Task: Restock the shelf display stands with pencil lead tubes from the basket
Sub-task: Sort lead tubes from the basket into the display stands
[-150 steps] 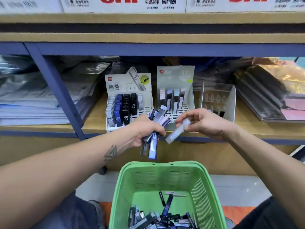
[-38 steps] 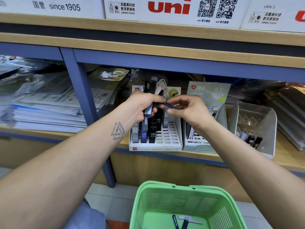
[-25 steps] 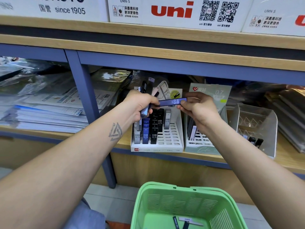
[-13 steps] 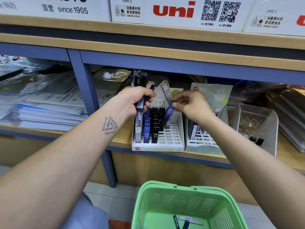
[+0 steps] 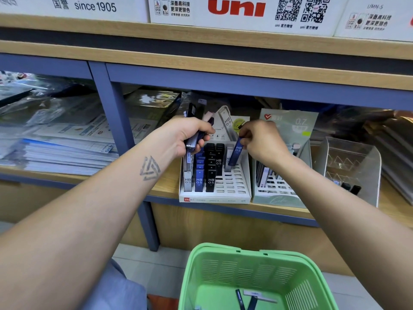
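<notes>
Three display stands (image 5: 237,193) are counted on the shelf (image 5: 165,186); one green basket (image 5: 252,265) is seen below; two hands (image 5: 190,135) are in view.

One view only, from a camera worn on the person's head. It faces forward and down at a shelf (image 5: 169,189), near enough that both forearms run in from the bottom corners and the hands meet mid-frame before the stands (image 5: 237,193). The wide lens bends the shelf boards. The top edge catches boxes (image 5: 237,10) on the shelf above; the bottom edge cuts the green basket (image 5: 225,260) below. No second view shares the scene
</notes>
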Available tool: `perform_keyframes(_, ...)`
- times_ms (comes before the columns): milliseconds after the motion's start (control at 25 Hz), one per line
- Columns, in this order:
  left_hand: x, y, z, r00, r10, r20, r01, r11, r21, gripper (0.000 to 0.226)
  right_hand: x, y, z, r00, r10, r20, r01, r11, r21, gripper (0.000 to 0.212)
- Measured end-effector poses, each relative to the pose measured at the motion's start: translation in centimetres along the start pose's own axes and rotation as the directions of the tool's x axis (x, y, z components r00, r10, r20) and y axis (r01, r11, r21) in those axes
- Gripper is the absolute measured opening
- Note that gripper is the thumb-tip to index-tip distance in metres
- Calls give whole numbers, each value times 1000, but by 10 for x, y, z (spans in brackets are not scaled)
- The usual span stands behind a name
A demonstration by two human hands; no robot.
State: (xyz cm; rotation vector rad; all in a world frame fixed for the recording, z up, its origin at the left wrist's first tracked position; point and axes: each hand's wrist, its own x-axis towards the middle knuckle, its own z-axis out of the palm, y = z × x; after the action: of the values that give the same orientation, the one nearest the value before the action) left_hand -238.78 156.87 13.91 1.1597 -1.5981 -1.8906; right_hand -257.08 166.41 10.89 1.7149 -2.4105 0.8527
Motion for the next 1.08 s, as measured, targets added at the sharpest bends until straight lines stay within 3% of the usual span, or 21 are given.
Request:
perform_keyframes(240, 3, 4, -6, 1000, -10, -4, 10, 1000, 14, 18, 6, -8, 1, 996, -4, 94, 13, 995, -102, 14)
perform_keyframes(520, 3, 0, -10, 1000, -1, -5, 1, 1000, 17, 16, 14, -4, 6, 998, -18, 57, 33, 959, -281, 17)
perform_keyframes(840, 7, -1, -9, 1000, -1, -2, 1, 1000, 29, 14, 19, -3, 16, 998, -18, 61, 37, 939, -341, 22)
perform_keyframes(1080, 11, -3, -8, 1000, -6, -9, 6, 999, 35, 11, 24, 1, 14, 990, -21, 137, 59, 958, -281, 16)
